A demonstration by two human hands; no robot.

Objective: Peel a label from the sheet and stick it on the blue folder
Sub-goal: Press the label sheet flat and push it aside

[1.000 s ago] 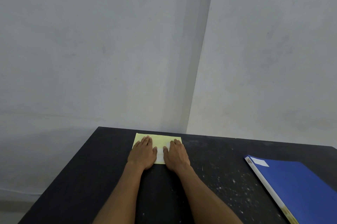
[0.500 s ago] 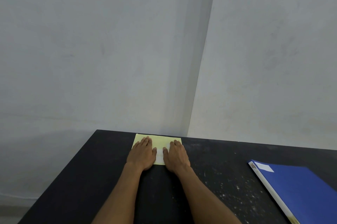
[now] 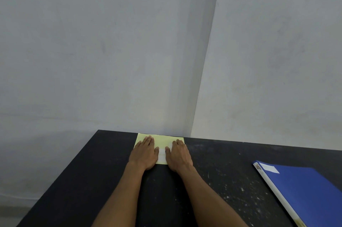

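Both hands flat, fingers spread, nothing gripped: left hand [image 3: 144, 152] and right hand [image 3: 178, 153] pin the yellow sheet [image 3: 162, 139] on the worktop [image 3: 222, 171]. Folder [image 3: 303, 189] sits well right. Pin with left, lift a white label [image 3: 162, 152] corner by fingernail, peel slowly.

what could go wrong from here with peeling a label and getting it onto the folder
1. Both the left hand and right hand lie flat on the yellow label sheet, covering most of it; picking an edge may crease a label.
2. The blue folder lies well off to the right, so a peeled label might curl or stick to fingers on the way.
3. The black table is speckled with pale bits that could foul the adhesive.
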